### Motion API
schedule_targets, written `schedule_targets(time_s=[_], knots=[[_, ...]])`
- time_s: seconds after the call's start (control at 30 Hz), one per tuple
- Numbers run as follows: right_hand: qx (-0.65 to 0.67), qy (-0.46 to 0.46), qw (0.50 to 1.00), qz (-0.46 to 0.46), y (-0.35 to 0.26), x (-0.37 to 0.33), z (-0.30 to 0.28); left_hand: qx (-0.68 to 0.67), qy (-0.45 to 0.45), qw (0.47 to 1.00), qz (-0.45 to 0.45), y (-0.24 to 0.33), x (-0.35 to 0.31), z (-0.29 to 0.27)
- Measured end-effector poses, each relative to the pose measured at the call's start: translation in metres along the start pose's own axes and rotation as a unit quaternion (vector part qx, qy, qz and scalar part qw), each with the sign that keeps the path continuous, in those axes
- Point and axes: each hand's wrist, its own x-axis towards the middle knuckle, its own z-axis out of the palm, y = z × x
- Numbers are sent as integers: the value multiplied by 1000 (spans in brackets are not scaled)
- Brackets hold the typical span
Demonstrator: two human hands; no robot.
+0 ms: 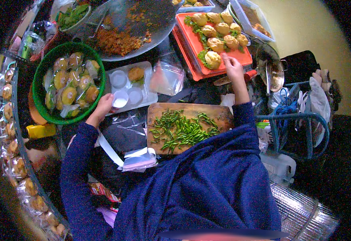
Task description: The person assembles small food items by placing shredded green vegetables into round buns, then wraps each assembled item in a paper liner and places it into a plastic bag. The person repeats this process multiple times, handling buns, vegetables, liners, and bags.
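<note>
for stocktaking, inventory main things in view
green basket: one, green, left
wrapped buns: many, golden, in green basket
pan: one, grey, top
orange tray: one, orange, top right
pastries: about ten, golden, on orange tray
white tray: one, white, centre left
cups: about three, white, on white tray
board: one, brown, centre
chillies: many, green, on board
blue basket: one, blue, right
left hand: one, navy sleeve, by cups
right hand: one, navy sleeve, by pastries

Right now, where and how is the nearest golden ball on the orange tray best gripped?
Probably around the golden ball's rounded sides, fingers spread at its widest part, coming from the near right, where the right hand is. It sits at the near end of its row on the orange tray, another ball behind and leafy greens at its left.
</note>
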Motion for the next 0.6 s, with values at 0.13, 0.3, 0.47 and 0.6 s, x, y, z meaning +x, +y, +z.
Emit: schedule_targets(time_s=[0.13,0.3,0.47,0.6], knots=[[-114,-103,985,73,16,18,11,3,28,998,-52,-12,11,1],[-67,-124,988,67,5,9,14,11,0,999,-38,-3,-3,-1],[-29,-44,998,19,-4,-2,28,177,0,984,37,33,-39,1],[130,-85,987,40,-19,-5,15,161,-99,976,107,82,-72,-1]])
